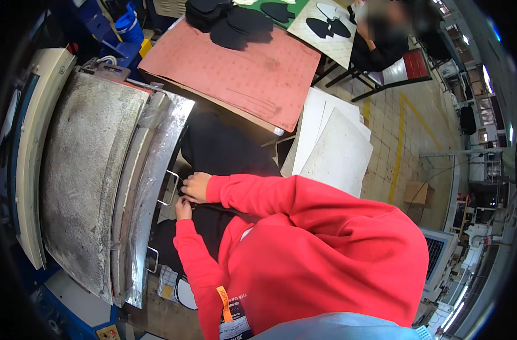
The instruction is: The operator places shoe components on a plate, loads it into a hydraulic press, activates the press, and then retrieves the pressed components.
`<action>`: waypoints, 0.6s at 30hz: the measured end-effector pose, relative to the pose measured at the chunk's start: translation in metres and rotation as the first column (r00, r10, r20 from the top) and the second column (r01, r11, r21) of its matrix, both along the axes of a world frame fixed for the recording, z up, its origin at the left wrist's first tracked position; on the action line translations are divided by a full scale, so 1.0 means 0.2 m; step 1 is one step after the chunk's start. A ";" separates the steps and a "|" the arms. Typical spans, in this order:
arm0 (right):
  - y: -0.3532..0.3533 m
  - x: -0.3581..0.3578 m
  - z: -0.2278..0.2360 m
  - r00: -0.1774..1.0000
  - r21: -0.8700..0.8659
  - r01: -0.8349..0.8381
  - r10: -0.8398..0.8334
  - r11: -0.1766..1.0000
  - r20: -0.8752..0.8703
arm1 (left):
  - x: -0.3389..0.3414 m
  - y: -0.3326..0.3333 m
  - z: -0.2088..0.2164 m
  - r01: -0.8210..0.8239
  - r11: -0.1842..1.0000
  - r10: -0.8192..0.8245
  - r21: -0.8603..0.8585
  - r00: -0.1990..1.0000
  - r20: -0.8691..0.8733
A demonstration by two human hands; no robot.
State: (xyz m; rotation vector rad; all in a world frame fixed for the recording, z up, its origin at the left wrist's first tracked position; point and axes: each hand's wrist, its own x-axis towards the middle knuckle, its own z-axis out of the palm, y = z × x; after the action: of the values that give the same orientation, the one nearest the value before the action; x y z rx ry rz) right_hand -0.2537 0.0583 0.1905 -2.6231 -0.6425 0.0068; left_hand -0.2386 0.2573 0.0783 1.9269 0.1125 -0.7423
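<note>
The right hand [196, 187] and left hand [183, 208] sit close together, fingers curled, contents impossible to tell, just right of the handle [174, 192] on the left machine [91, 170]. Far: pink table [235, 76]; right: yellow-lined floor [386, 139].

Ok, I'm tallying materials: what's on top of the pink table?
Black pieces are piled toward the far edge of the pink table. Whatever lies beneath the piles is covered.
</note>
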 end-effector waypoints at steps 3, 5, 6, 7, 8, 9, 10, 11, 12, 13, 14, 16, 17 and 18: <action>-0.03 0.05 -0.02 0.974 0.267 0.201 -0.161 0.942 -0.162 | 0.02 -0.01 0.01 -0.032 0.994 0.031 -0.107 0.999 -0.012; -0.06 0.07 -0.01 0.972 0.293 0.208 -0.163 0.933 -0.169 | 0.06 -0.01 0.01 -0.098 0.995 0.098 0.005 0.995 0.012; -0.07 0.07 0.00 0.975 0.286 0.187 -0.143 0.940 -0.169 | 0.06 -0.02 0.01 -0.119 0.992 0.119 -0.034 0.993 0.003; -0.07 0.07 0.00 0.974 0.272 0.173 -0.123 0.946 -0.191 | 0.07 -0.02 0.01 -0.104 0.994 0.103 -0.010 0.991 -0.080; -0.06 0.06 0.00 0.982 0.264 0.147 -0.108 0.953 -0.157 | 0.07 -0.02 0.01 -0.076 0.997 0.077 0.010 0.994 -0.074; -0.06 0.05 -0.01 0.993 0.311 0.119 -0.105 0.943 -0.063 | 0.06 -0.03 0.01 -0.087 0.992 0.092 0.094 0.994 -0.052; -0.05 0.04 -0.01 0.993 0.273 0.118 -0.106 0.955 -0.061 | 0.05 -0.03 0.02 -0.087 0.992 0.092 0.096 0.995 -0.048; -0.05 0.04 -0.02 0.987 0.222 0.121 -0.094 0.967 -0.128 | 0.04 -0.02 0.02 -0.058 0.998 0.060 0.038 0.996 -0.065; -0.04 0.04 -0.02 0.989 0.208 0.106 -0.082 0.972 -0.124 | 0.03 -0.02 0.03 -0.070 0.997 0.071 0.019 0.996 -0.054; -0.04 0.04 -0.03 0.995 0.253 0.094 -0.084 0.963 -0.053 | 0.02 -0.02 0.04 -0.110 0.993 0.109 0.042 0.994 0.025; -0.04 0.04 -0.03 0.991 0.212 0.091 -0.066 0.973 -0.119 | 0.02 -0.02 0.04 -0.107 0.993 0.103 0.053 0.993 0.064; -0.05 0.05 -0.02 0.995 0.284 0.094 -0.081 0.954 -0.059 | 0.02 -0.03 0.05 -0.123 0.992 0.120 0.038 0.990 0.079; -0.06 0.05 -0.01 0.996 0.276 0.078 -0.063 0.958 -0.061 | 0.03 -0.04 0.05 -0.120 0.992 0.118 0.046 0.991 0.062; -0.06 0.05 0.00 0.997 0.274 0.080 -0.071 0.958 -0.042 | 0.02 -0.03 0.04 -0.117 0.993 0.116 0.020 0.992 0.055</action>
State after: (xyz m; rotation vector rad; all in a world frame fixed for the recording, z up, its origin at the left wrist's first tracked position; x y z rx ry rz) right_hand -0.2439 0.0458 0.1899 -2.3710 -0.4933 -0.0598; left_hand -0.2344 0.2504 0.0868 1.9430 0.2002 -0.6136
